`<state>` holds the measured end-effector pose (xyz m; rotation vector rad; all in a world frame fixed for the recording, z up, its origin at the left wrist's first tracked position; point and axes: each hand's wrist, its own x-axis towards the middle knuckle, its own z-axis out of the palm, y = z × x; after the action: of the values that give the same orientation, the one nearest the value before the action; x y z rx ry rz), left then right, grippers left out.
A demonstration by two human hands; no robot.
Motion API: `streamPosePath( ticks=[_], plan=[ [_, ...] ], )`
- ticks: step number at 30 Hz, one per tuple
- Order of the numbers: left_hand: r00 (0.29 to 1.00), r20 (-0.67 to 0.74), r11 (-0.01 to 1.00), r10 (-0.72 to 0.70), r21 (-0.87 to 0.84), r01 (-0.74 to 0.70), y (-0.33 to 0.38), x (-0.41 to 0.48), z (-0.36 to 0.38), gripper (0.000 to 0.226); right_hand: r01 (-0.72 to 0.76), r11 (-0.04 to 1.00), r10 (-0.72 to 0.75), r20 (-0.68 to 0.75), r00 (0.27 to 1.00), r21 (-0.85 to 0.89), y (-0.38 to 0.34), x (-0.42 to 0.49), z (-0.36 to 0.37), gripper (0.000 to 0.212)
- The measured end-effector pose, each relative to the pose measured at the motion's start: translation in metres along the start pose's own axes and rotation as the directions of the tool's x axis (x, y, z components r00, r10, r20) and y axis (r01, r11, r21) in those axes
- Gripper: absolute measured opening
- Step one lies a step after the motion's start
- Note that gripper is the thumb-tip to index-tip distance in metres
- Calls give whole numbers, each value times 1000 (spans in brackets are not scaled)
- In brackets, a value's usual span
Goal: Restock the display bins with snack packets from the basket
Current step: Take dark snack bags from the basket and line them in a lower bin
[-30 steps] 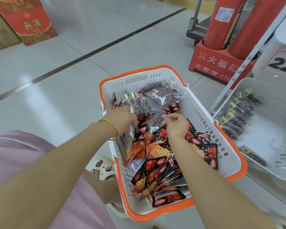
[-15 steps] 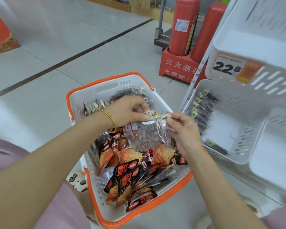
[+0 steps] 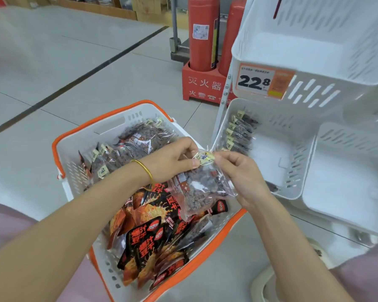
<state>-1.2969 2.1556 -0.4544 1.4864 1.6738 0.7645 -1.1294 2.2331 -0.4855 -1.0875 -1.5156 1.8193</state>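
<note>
Snack packet hangs over the basket, pinched at its top by my left hand and right hand. This small pinch could slip, so it misses the bin at three o'clock.

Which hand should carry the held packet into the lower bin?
Right, probably. Both pinch the clear packet at its top, but the right hand is beside the lower bin; the left hand is over the basket.
</note>
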Motion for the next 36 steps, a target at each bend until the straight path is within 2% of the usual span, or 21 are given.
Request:
streamPosePath(
  ticks=[2,4,6,9,11,12,14,17,19,20,22,26,29,33,36],
  plan=[
    [999,-36,1000,5,-4,-5,-1,5,6,14,-140,988,146,109,983,-62,2,-1,-15,54],
    [997,-67,1000,28,6,-28,1,13,14,14,-221,973,229,247,941,-61,1,-7,-27,73],
    [993,-101,998,62,8,-62,6,22,24,16,-158,981,184,275,944,-112,0,-12,-38,71],
    [978,-190,983,80,-147,-109,18,37,42,30,-57,978,84,130,988,-199,-11,-12,-59,41],
    [959,-270,980,89,-150,-134,21,48,57,40,-20,987,23,16,1000,-157,-22,-6,-80,38],
    [958,-271,986,96,-104,-129,19,53,66,44,18,987,-27,-53,998,-158,-27,-2,-92,40],
    [974,-195,992,113,69,-102,11,57,89,54,81,950,-146,-199,969,-303,-30,12,-116,51],
    [977,-55,893,208,418,-167,-9,55,131,69,39,768,-285,-287,915,-639,-23,35,-143,59],
    [981,11,774,195,613,-161,-19,54,153,77,-71,619,-262,-292,920,-782,-11,45,-155,55],
    [982,8,740,188,656,-147,-22,55,160,76,-119,559,-235,-294,927,-821,-3,48,-158,53],
    [979,-35,743,202,657,-130,-24,56,165,71,-161,499,-200,-294,935,-852,15,55,-163,50],
    [973,-84,776,216,619,-119,-23,57,168,66,-164,447,-160,-259,953,-879,50,68,-164,48],
    [970,-122,804,210,587,-100,-23,57,172,64,-87,455,-146,-171,974,-886,67,83,-169,51],
    [965,-136,805,223,585,-104,-24,57,175,62,-19,389,88,17,996,-921,91,101,-169,58],
    [965,-142,812,223,574,-103,-23,58,175,64,-74,431,114,-27,993,-899,99,101,-161,59]
  ],
)
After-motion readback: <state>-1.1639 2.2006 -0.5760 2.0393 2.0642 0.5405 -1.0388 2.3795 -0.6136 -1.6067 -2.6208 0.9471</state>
